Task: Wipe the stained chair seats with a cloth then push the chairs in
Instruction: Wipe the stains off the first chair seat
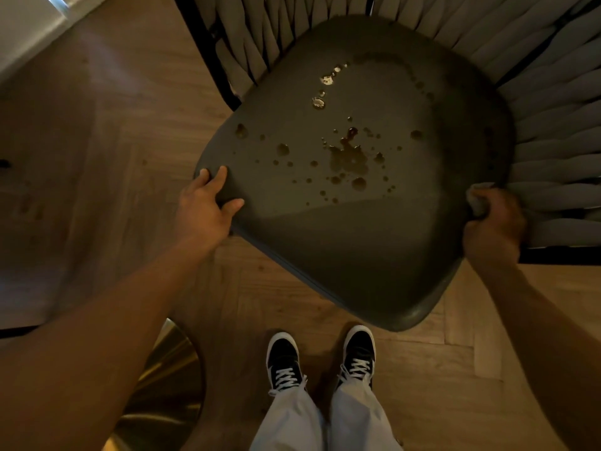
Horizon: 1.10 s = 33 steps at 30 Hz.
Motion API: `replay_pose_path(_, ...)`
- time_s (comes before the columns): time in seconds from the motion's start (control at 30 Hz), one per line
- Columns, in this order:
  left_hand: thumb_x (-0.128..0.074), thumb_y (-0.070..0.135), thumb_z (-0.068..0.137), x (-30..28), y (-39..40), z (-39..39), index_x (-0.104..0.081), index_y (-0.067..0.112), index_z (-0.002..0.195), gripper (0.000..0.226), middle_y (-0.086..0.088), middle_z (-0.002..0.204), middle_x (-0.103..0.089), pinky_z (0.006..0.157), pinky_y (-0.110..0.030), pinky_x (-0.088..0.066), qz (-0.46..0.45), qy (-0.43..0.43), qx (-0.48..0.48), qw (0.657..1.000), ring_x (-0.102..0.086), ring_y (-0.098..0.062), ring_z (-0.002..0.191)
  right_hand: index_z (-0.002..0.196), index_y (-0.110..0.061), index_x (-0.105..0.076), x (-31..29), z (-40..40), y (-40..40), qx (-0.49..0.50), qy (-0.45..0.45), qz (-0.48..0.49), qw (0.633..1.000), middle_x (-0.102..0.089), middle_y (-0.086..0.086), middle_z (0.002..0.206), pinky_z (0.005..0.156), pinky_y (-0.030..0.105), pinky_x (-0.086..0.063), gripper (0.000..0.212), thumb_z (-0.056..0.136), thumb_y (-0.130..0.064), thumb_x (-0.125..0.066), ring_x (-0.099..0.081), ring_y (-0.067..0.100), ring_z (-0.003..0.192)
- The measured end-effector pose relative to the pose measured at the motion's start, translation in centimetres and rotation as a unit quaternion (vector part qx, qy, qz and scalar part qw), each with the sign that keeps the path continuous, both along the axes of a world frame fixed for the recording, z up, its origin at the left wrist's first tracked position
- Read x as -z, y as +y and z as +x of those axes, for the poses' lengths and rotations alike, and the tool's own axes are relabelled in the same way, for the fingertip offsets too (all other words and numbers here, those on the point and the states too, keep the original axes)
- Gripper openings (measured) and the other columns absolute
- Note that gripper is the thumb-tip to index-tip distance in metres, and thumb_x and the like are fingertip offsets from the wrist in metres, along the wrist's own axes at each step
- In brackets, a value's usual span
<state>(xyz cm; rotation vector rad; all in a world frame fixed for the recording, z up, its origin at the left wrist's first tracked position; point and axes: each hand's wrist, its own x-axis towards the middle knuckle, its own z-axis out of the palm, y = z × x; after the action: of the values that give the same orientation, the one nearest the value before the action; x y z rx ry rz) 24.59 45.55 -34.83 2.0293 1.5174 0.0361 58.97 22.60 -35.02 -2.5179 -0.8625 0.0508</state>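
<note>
A dark grey chair seat (357,242) fills the middle of the head view, spattered with brown stains (348,157) and pale droplets toward the back. Its woven grey backrest (549,125) curves along the top and right. My left hand (205,206) grips the seat's left corner, fingers on top and thumb on the edge. My right hand (492,222) is closed at the seat's right edge, with a bunched grey cloth (478,198) in its fist.
Herringbone wood floor (113,157) surrounds the chair. A gold round table base (162,379) sits at the lower left. My two black sneakers (320,356) stand just in front of the seat. A white wall edge (29,27) is at the top left.
</note>
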Motion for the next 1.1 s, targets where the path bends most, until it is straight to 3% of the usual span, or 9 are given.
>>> replay_pose_path(0.1, -0.064, 0.035, 0.09, -0.1, 0.2, -0.1, -0.034, 0.019, 0.148, 0.067, -0.02, 0.154, -0.028, 0.116, -0.037, -0.022, 0.0, 0.005, 0.005, 1.0, -0.026, -0.032, 0.143, 0.103, 0.004, -0.064, 0.2, -1.0, 0.8, 0.037, 0.027, 0.019, 0.999, -0.06, 0.024, 0.112, 0.089, 0.018, -0.034, 0.038, 0.072, 0.016, -0.048, -0.056, 0.036, 0.104)
replay_pose_path(0.17, -0.065, 0.036, 0.089, -0.1, 0.5, -0.1, -0.035, 0.019, 0.148, 0.068, -0.021, 0.153, -0.029, 0.116, -0.037, -0.023, -0.002, 0.011, 0.011, 1.0, -0.027, -0.031, 0.143, 0.1, 0.002, -0.065, 0.2, -2.8, 1.4, 0.012, 0.028, 0.019, 0.999, -0.061, 0.022, 0.11, 0.09, 0.023, -0.037, 0.039, 0.068, 0.016, -0.049, -0.057, 0.036, 0.103)
replay_pose_path(0.37, -0.068, 0.04, 0.086, -0.3, 1.2, -0.3, -0.039, 0.02, 0.146, 0.07, -0.018, 0.151, -0.034, 0.115, -0.035, -0.027, -0.005, 0.018, 0.021, 1.0, -0.031, -0.026, 0.141, 0.115, -0.009, -0.065, -1.1, -13.6, 5.3, -0.166, 0.078, -0.032, 0.983, -0.055, 0.011, 0.129, 0.106, 0.031, -0.038, 0.049, 0.072, 0.012, -0.056, -0.051, 0.027, 0.12)
replay_pose_path(0.53, -0.072, 0.04, 0.083, -0.8, 1.6, -0.3, -0.042, 0.022, 0.144, 0.071, -0.017, 0.151, -0.035, 0.111, -0.032, -0.031, -0.01, 0.017, 0.02, 1.0, -0.038, -0.025, 0.137, 0.115, -0.005, -0.065, -0.4, -22.7, 9.2, -0.313, 0.091, -0.02, 0.945, -0.06, 0.015, 0.123, 0.106, 0.044, -0.04, 0.044, 0.073, 0.007, -0.063, -0.05, 0.034, 0.123)
replay_pose_path(0.63, -0.073, 0.04, 0.082, -0.9, 1.6, 0.0, -0.042, 0.023, 0.144, 0.071, -0.017, 0.151, -0.035, 0.107, -0.028, -0.034, -0.005, 0.022, 0.016, 1.0, -0.042, -0.025, 0.134, 0.104, -0.002, -0.069, 0.2, -26.1, 11.4, -0.381, 0.079, 0.004, 0.921, -0.063, 0.015, 0.112, 0.102, 0.047, -0.042, 0.033, 0.077, -0.009, -0.051, -0.05, 0.033, 0.117)
replay_pose_path(0.8, -0.07, 0.042, 0.084, -0.8, 1.3, 0.0, -0.04, 0.024, 0.145, 0.07, -0.017, 0.152, -0.033, 0.105, -0.032, -0.038, -0.002, 0.03, 0.017, 0.999, -0.045, -0.027, 0.131, 0.11, -0.001, -0.068, 0.9, -25.3, 11.8, -0.466, 0.058, -0.05, 0.881, -0.063, 0.014, 0.115, 0.103, 0.05, -0.041, 0.048, 0.075, -0.015, -0.038, -0.05, 0.034, 0.121)
replay_pose_path(0.93, -0.07, 0.039, 0.085, -0.6, 1.0, -0.1, -0.04, 0.022, 0.146, 0.07, -0.018, 0.152, -0.033, 0.11, -0.038, -0.034, -0.004, 0.02, 0.011, 1.0, -0.039, -0.032, 0.136, 0.115, -0.004, -0.066, -0.1, -20.6, 9.7, -0.421, 0.04, -0.034, 0.905, -0.063, 0.016, 0.118, 0.106, 0.049, -0.04, 0.041, 0.077, -0.006, -0.049, -0.052, 0.037, 0.121)
replay_pose_path(1.0, -0.07, 0.037, 0.085, -0.5, 0.9, -0.1, -0.039, 0.023, 0.146, 0.07, -0.017, 0.152, -0.032, 0.113, -0.04, -0.032, -0.009, 0.011, 0.003, 1.0, -0.036, -0.031, 0.138, 0.12, -0.008, -0.064, -0.6, -17.4, 8.3, -0.366, 0.047, -0.056, 0.928, -0.058, 0.014, 0.128, 0.109, 0.047, -0.036, 0.051, 0.071, 0.006, -0.061, -0.046, 0.035, 0.128)
replay_pose_path(1.1, -0.07, 0.037, 0.085, -0.5, 0.9, -0.1, -0.039, 0.023, 0.146, 0.069, -0.017, 0.153, -0.031, 0.113, -0.04, -0.031, -0.012, 0.012, 0.0, 1.0, -0.036, -0.032, 0.138, 0.124, -0.014, -0.061, -1.0, -12.0, 6.1, -0.266, 0.054, -0.09, 0.958, -0.05, 0.008, 0.138, 0.113, 0.042, -0.029, 0.056, 0.073, 0.01, -0.061, -0.037, 0.028, 0.136)
